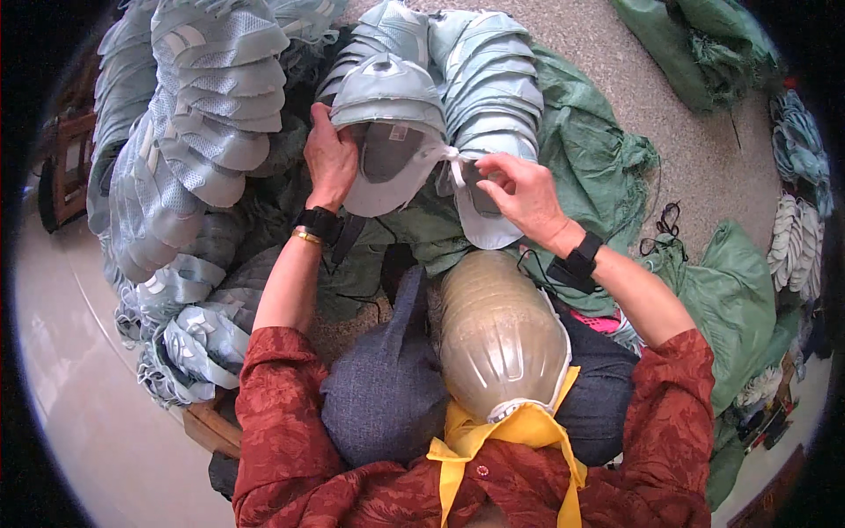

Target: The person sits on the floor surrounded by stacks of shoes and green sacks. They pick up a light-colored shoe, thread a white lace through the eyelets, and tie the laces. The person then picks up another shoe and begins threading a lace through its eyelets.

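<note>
1. Green cloth [590, 123] lies loose beside and partly below the middle stacks; if it gets pulled, I think they could lean over.
2. Tall grey-blue stacks of shoe tops [220, 97] curve at the person's left; a bump from the left forearm could make them slide apart.
3. Between the dark trouser legs lies a beige plastic stack [502, 317]; if the knees move apart, it may roll.
4. At the centre, the left front shoe top [392, 163] shows its grey inside, with the right front shoe top [490, 231] just beside it; a strong pull on one could drag the other.
5. The left hand [333, 158] has its fingers bent around the left shoe top's side edge; gripping too hard could crease this soft edge.
6. The right hand [526, 194] is at the right shoe top's mouth, thumb and forefinger nearly together; whether they pinch something, I cannot tell. A missed pinch could come from this poor angle.
7. White string [450, 154] seems knotted between both shoe tops; pulled unevenly, it could tighten or tear the cloth.
</note>
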{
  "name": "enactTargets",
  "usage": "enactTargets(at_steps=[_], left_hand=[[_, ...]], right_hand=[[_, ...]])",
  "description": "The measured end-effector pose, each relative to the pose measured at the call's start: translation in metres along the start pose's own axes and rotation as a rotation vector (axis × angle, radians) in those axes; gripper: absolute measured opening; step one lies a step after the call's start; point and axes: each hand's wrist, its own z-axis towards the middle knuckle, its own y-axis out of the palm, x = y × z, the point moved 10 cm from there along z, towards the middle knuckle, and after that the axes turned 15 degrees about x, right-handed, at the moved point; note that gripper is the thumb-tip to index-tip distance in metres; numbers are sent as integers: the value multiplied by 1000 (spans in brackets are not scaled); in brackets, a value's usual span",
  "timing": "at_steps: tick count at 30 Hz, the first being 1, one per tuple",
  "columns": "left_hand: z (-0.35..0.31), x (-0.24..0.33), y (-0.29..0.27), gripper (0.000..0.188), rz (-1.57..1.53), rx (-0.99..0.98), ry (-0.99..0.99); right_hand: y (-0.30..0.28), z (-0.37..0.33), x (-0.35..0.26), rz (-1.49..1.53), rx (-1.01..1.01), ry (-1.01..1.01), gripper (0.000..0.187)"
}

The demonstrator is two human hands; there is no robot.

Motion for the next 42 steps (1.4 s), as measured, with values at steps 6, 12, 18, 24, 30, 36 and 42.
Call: enactTargets(at_steps=[6,12,18,24,30,36,42], left_hand=[[-28,-53,4,28,-25,78,19],[-63,-100,5,24,118,54,-180],[-82,-63,-7,30,69,-47,-298],[-125,32,38,33,-553,-163,-217],[-121,17,64,17,-591,-251,-310],[-113,27,34,12,-700,-213,-220],[-108,52,21,10,-704,-326,-220]], right_hand=[[-7,5,4,-209,162,-353,32],[2,16,-9,-222,148,-262,25],[21,13,-12,-272,124,-320,27],[60,8,-15,-537,75,-498,22],[38,4,-23,-148,81,-350,10],[37,6,-16,-91,-6,-240,9],[29,24,-7,27,120,-167,17]])
